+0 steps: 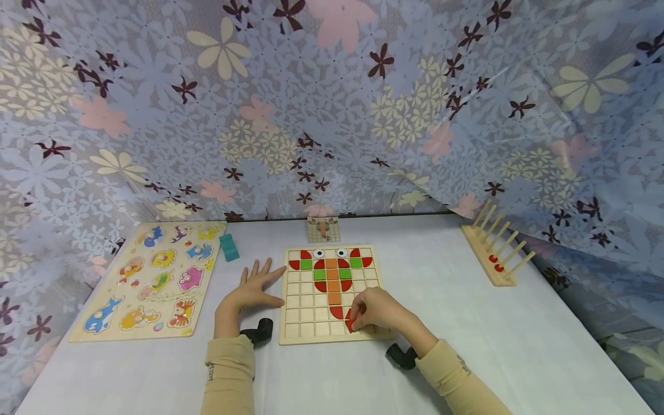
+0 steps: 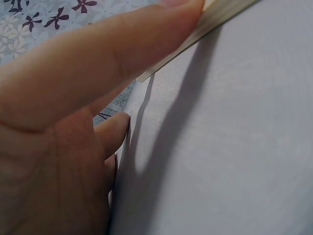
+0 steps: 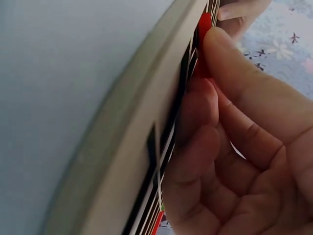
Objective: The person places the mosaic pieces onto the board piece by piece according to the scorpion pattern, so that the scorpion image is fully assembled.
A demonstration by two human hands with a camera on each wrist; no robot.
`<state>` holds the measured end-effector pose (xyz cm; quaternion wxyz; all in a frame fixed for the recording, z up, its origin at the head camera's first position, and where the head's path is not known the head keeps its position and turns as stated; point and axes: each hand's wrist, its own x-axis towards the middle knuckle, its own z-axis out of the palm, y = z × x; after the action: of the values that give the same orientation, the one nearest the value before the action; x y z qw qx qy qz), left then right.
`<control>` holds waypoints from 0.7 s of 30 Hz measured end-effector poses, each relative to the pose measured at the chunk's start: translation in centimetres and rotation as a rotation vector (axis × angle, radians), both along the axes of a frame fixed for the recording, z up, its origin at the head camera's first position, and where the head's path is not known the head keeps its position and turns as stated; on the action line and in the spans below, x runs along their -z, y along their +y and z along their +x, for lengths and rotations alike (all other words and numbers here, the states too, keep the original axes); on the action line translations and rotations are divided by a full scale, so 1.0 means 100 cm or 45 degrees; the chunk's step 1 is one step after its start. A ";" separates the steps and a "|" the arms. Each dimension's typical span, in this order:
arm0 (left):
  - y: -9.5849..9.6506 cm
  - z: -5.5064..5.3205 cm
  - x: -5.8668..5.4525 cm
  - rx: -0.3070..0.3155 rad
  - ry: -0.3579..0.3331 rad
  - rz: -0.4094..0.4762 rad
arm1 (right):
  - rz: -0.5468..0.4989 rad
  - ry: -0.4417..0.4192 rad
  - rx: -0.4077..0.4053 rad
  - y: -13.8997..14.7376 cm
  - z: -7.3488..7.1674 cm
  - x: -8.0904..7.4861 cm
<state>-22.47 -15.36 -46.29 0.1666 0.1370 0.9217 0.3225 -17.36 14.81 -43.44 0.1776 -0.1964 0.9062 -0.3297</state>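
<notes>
A wooden grid board [image 1: 306,331] lies on the table, bearing red, green and orange tiles and two eye tiles at its top. My right hand [image 1: 376,306] is over the board's lower right part, pinching a red tile [image 1: 349,324] between thumb and fingers. In the right wrist view, the thumb [image 3: 230,54] presses on that tile, whose full shape is partly hidden. My left hand [image 1: 251,293] lies with fingers spread at the board's left side, thumb and index fingertip touching its edge. A red quarter-round tile [image 1: 336,312] sits just left of the pinched one.
A small picture card [image 1: 323,229] stands behind the board. To the left lie a sea-animal puzzle board [image 1: 142,328] and a teal block [image 1: 229,247]. At right is a wooden peg stand [image 1: 487,259] with red beads. A flowered cloth [image 1: 332,115] hangs behind.
</notes>
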 end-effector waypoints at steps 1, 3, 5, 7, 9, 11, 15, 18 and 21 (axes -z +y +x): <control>0.000 0.000 0.000 0.000 -0.001 0.002 | 0.005 0.004 -0.002 -0.001 0.000 0.000; 0.000 -0.001 0.000 -0.001 -0.001 0.006 | 0.019 0.016 -0.002 -0.001 0.001 -0.001; 0.000 -0.001 0.000 -0.003 -0.002 0.009 | 0.031 0.020 -0.001 -0.002 0.001 -0.001; 0.000 -0.001 -0.001 -0.003 0.002 0.011 | 0.045 0.028 -0.004 -0.002 0.001 -0.001; 0.000 -0.001 -0.001 -0.002 0.005 0.014 | 0.054 0.038 -0.011 -0.003 0.001 -0.002; 0.000 0.000 -0.001 -0.003 0.009 0.017 | 0.054 0.042 -0.021 -0.003 0.001 -0.002; 0.000 0.000 0.000 -0.001 0.008 0.017 | 0.047 0.038 -0.032 -0.003 0.001 -0.002; 0.000 -0.001 0.000 -0.001 0.002 0.013 | 0.045 0.036 -0.038 -0.003 0.002 -0.003; 0.000 -0.001 0.000 0.001 -0.002 0.010 | 0.046 0.027 -0.034 -0.003 0.002 -0.003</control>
<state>-22.56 -15.37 -46.33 0.1668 0.1377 0.9202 0.3263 -17.16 14.56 -43.11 0.1758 -0.2087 0.9112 -0.3088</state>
